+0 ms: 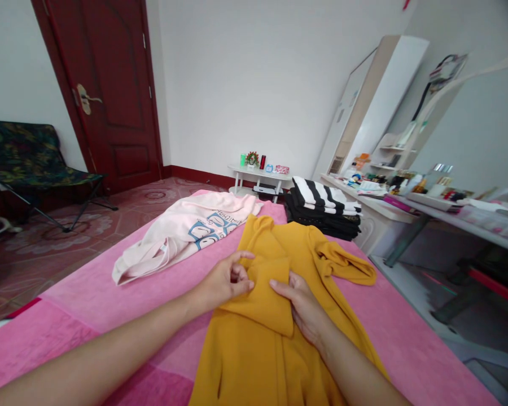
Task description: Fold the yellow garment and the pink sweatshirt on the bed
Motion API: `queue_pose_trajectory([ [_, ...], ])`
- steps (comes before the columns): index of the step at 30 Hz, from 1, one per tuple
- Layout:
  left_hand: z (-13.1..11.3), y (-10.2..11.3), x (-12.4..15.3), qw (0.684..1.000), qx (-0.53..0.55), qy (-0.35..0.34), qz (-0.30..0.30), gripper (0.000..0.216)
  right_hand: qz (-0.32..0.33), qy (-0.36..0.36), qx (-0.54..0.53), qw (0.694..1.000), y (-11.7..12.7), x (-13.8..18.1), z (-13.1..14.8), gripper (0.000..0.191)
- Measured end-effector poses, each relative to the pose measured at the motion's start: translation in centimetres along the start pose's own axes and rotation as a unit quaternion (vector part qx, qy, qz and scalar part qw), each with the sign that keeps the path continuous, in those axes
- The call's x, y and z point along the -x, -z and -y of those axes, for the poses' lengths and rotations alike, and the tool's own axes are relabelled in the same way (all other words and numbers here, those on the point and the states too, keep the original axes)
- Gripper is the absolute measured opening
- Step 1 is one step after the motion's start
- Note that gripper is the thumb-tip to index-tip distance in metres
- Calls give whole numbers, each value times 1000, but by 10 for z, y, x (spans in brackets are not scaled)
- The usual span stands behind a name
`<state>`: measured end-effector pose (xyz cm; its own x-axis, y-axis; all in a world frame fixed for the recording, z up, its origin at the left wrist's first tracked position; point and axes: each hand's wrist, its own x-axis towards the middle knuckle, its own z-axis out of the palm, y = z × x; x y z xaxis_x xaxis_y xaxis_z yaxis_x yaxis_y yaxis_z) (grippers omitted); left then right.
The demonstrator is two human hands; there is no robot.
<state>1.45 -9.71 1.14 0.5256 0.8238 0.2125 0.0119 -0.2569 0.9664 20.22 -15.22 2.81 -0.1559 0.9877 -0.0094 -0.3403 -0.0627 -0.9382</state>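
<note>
A mustard-yellow long-sleeved garment (249, 366) lies spread on a pink-covered bed (410, 304). One of its sleeves (268, 304) is folded across the front, while the other bends outward on the right. My left hand (228, 282) pinches the folded sleeve at its left side, thumb and fingers curled in. At the cuff end, my right hand (302, 307) grips the sleeve's edge, with the thumb on top and the fingers behind the cloth. A pale pink top (165, 237) with blue-and-white cartoon print lies loosely beyond my left hand.
A stack of folded black and striped clothes (322, 211) sits at the bed's far right corner. Behind it stands a small white table (232, 167) with ornaments. A cluttered dressing table (389, 208) lines the right side; a folding chair (38, 163) stands left, near a red door (110, 84).
</note>
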Motion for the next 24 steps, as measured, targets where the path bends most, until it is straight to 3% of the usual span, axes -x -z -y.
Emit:
queue_pose_trajectory([
  [4,-16,4,13,988,49,76,123,56,-16,-37,109,993,5,3,4,45],
  [7,-25,9,19,969,-13,133,209,50,-74,-46,284,955,14,-1,6,49],
  [9,-30,10,19,963,-84,147,211,39,-152,15,434,888,19,-4,7,54],
  [11,-36,9,13,964,-177,116,162,27,-206,104,566,792,20,-4,7,52],
  [12,-40,7,8,962,-229,79,127,23,-206,142,612,750,18,-4,7,44],
  [14,-49,1,-5,946,-318,-15,65,20,-147,184,665,708,12,-1,5,19],
  [15,-52,-3,-13,933,-350,-60,49,19,-107,191,677,703,9,0,3,12],
  [18,-52,-18,-39,909,-391,-136,48,25,-41,192,681,706,4,1,-4,16],
  [21,-29,-33,-59,911,-381,-143,61,35,-46,188,652,733,11,-2,-7,17],
  [24,3,-43,-65,905,-401,-127,64,41,-101,195,610,762,30,-9,3,18],
])
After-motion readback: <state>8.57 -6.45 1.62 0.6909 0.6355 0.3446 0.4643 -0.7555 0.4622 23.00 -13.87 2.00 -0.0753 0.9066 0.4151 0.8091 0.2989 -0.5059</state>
